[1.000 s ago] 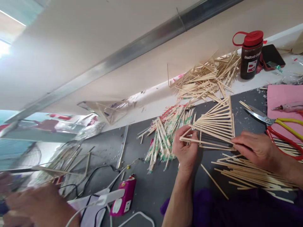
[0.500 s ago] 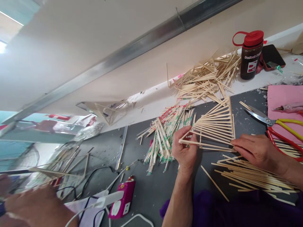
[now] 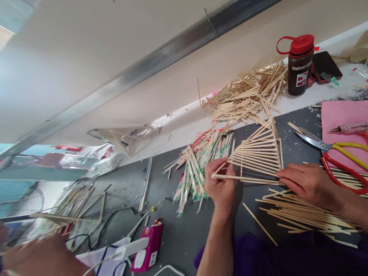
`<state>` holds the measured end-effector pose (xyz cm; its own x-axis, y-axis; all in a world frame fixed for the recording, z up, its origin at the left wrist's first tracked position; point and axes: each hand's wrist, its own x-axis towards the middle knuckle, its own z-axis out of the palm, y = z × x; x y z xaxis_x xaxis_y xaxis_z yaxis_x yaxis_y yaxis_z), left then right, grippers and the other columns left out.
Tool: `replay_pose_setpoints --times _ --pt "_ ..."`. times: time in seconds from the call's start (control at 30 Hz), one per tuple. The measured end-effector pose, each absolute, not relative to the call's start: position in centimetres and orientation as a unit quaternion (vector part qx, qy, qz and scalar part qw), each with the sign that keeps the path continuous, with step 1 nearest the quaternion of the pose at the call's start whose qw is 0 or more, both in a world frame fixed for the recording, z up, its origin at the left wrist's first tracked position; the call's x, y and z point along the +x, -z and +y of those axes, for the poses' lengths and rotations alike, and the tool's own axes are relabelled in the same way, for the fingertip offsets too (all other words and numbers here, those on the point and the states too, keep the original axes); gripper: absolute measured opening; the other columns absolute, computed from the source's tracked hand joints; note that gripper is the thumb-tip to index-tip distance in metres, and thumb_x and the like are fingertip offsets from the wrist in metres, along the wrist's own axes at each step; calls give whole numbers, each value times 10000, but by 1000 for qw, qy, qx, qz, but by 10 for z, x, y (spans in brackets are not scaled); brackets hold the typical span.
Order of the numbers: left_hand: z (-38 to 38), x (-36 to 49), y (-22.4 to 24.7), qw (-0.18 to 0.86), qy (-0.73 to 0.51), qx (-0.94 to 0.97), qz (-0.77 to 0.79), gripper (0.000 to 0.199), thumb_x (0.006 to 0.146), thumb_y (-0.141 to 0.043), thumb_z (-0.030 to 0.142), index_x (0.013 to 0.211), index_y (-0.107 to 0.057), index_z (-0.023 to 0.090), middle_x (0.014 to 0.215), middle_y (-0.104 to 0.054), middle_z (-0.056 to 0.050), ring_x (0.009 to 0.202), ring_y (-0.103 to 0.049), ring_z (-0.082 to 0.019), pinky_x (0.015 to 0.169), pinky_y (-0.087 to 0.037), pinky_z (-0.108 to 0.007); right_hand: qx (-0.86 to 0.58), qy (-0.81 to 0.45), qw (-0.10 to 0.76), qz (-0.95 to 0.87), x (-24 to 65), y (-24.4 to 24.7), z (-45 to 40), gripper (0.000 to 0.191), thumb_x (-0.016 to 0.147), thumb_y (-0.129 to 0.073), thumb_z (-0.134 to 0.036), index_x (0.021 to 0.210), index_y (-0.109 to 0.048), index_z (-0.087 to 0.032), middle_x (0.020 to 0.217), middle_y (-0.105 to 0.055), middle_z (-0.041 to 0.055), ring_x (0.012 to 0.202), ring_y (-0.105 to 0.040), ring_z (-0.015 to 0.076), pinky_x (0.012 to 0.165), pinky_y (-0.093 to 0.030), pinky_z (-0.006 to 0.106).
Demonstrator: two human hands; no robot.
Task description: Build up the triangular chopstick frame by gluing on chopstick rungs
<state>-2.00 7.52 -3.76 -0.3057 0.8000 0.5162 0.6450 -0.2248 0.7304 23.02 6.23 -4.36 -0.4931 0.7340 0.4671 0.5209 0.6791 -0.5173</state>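
A fan-like frame of thin wooden sticks (image 3: 255, 153) is held above the dark table between my two hands. My left hand (image 3: 220, 182) is closed around its narrow left corner, thumb on the sticks. At the lower right corner, the fingertips of my right hand (image 3: 299, 180) pinch the frame where several sticks meet. Below my right hand lies a spread of loose bare sticks (image 3: 301, 212), with a single stick (image 3: 260, 224) apart from them. Behind my left hand is a pile of chopsticks in plastic wrappers (image 3: 198, 165).
Scissors (image 3: 324, 143) with red and yellow handles and a glue gun (image 3: 349, 126) lie at right by pink paper (image 3: 342, 111). A bottle (image 3: 300, 65) stands behind, near a heap of sticks (image 3: 250, 94). At left are a magenta box (image 3: 148, 247), cables and another person's hand (image 3: 40, 253).
The view has shifted slightly. The frame is tilted a little differently, and both hands keep their grip on it. The other person's hand at left has moved slightly.
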Motion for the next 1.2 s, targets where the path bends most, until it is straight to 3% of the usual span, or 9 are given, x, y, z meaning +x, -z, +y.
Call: replay_pose_setpoints --times 0.4,0.93,1.2 --pt "74 -17 38 110 -537 561 620 171 823 -639 261 976 -622 188 888 -633 -18 671 -645 -110 606 -549 -254 -365 -166 343 -850 228 46 61 179 935 -503 -211 995 -670 -181 810 -689 41 677 -626 131 594 -439 247" --pt "75 -24 41 84 -523 576 623 174 825 -628 273 969 -629 174 853 -649 -19 662 -655 -117 618 -555 -266 -384 -136 344 -846 226 49 58 176 939 -515 -227 1055 -644 -198 778 -693 15 655 -631 120 572 -392 247" --pt "79 -18 39 101 -559 551 612 182 801 -652 254 956 -625 163 763 -648 5 580 -641 -107 508 -523 -227 -426 -260 354 -791 223 41 58 103 900 -484 -156 890 -585 -173 779 -671 17 667 -598 115 619 -405 226"
